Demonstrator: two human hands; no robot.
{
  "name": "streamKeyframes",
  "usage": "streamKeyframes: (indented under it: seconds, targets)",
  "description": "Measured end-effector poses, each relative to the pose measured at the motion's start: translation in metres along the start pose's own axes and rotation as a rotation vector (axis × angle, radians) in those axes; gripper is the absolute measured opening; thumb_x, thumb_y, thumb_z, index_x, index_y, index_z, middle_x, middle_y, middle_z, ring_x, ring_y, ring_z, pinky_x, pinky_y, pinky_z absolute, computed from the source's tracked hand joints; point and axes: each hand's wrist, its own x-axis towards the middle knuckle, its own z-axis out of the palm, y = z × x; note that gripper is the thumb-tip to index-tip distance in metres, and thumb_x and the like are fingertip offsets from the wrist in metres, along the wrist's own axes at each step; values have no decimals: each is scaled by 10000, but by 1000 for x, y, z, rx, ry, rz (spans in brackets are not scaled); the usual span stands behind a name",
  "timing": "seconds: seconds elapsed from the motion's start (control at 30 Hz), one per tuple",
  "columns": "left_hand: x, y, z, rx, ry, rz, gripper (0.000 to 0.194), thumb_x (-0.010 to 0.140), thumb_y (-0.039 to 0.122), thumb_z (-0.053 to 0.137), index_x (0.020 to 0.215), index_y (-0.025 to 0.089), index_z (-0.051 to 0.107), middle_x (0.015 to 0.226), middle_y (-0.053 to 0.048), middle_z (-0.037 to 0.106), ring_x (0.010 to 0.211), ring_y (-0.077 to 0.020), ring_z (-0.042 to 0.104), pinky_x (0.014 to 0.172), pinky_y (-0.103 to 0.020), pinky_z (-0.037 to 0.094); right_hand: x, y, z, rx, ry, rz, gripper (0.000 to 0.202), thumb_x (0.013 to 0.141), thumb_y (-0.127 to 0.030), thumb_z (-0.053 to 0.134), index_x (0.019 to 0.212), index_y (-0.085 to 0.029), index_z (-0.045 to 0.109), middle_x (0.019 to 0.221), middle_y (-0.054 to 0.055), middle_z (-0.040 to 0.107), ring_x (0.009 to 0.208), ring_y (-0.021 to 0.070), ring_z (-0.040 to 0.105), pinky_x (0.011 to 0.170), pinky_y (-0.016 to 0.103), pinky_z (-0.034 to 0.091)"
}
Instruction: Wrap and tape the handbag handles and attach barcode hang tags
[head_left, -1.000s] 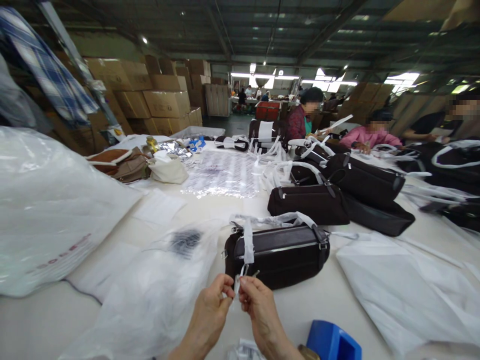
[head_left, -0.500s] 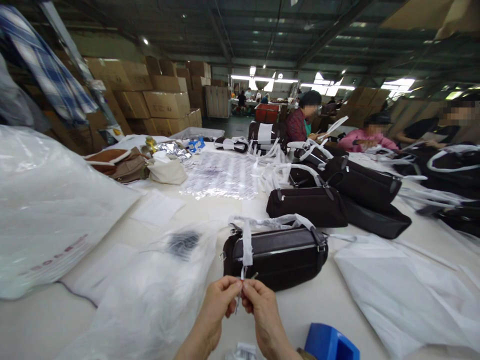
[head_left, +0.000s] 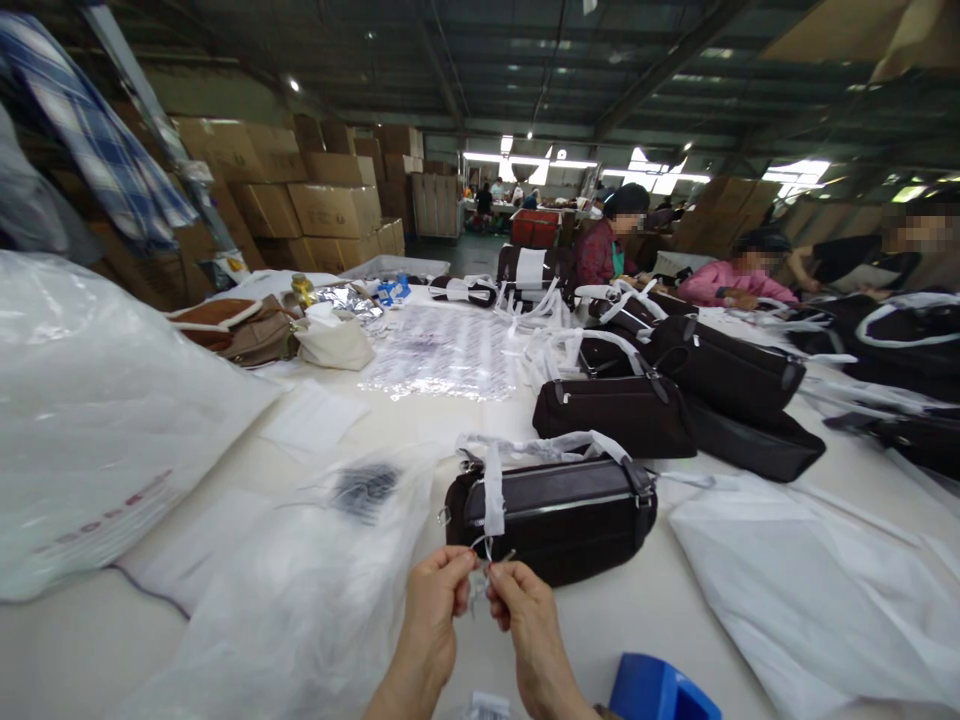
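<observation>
My left hand point(head_left: 433, 592) is pinched on one part of a thin pale string point(head_left: 489, 547), just in front of a dark brown handbag point(head_left: 574, 535). The fingers of my right hand point(head_left: 527, 602) pinch another part of it, a little apart from the left. A bit of red shows at the fingertips. The bag lies on its long side, with silver zippers on top. White tissue wrapping point(head_left: 494, 490) covers its handle and hangs down above my hands. What dangles between my fingers is too small to make out.
A blue plastic object point(head_left: 660, 688) stands at the front edge. Crumpled clear plastic point(head_left: 300, 590) lies left and a white dust bag point(head_left: 795, 580) right. More dark bags point(head_left: 615, 415) sit behind. Several people, one in a pink top point(head_left: 739, 282), work across the table.
My hands have moved slightly apart, and a small loop of the string now shows between them. The handbag stays where it was.
</observation>
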Motion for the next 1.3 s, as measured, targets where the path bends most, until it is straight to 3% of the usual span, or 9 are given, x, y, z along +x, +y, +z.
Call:
streamKeyframes:
  seconds: [0.1, 0.2, 0.37, 0.5, 0.6, 1.03, 1.3]
  targets:
    - [-3, 4, -5, -108, -103, -60, 271, 478, 334, 695, 583, 146, 530, 527, 21, 608, 316, 1, 312, 377, -184, 148, 5, 6, -6, -60, 65, -86, 238, 597, -392, 624, 655, -163, 595, 540, -21, 522, 497, 122, 449, 461, 234, 314]
    - [-6, 7, -14, -166, -210, -128, 334, 484, 354, 744, 599, 151, 504, 507, 49, 571, 304, 13, 296, 375, -173, 118, 11, 17, -10, -184, 180, -228, 245, 557, -335, 660, 735, -174, 611, 627, -7, 557, 586, 157, 505, 574, 270, 403]
    - [-8, 8, -31, -171, -355, -221, 335, 512, 332, 787, 658, 123, 570, 470, 73, 508, 292, 30, 263, 377, -166, 105, 19, 35, -4, -371, 235, -310, 170, 606, -337, 661, 671, -196, 593, 663, -2, 542, 606, 162, 504, 600, 276, 406]
    - [-8, 8, -38, -149, -406, -249, 325, 513, 316, 796, 681, 102, 618, 463, 59, 511, 302, 25, 286, 382, -167, 119, 21, 39, 3, -245, 344, -209, 294, 536, -330, 715, 738, -204, 542, 730, 0, 564, 628, 162, 527, 623, 276, 412]
    - [-8, 9, -39, -144, -429, -239, 295, 520, 309, 793, 613, 120, 588, 487, 47, 527, 332, 16, 313, 393, -166, 126, 21, 39, 7, -114, 339, -134, 400, 482, -326, 741, 777, -200, 503, 740, 13, 585, 683, 188, 570, 650, 285, 437]
    - [-16, 20, -44, -37, -538, -163, 227, 654, 304, 699, 612, 128, 562, 684, -45, 670, 360, -16, 378, 422, -209, 154, 16, 44, 18, -76, 321, -126, 255, 501, -297, 724, 650, -194, 544, 634, -17, 545, 665, 174, 500, 658, 287, 397]
    - [-14, 22, -52, -13, -550, -120, 186, 692, 294, 664, 641, 123, 611, 737, -54, 672, 383, -15, 368, 429, -211, 167, 14, 50, 26, 23, 273, -81, 356, 527, -377, 707, 756, -203, 497, 649, -6, 567, 660, 184, 552, 657, 299, 435]
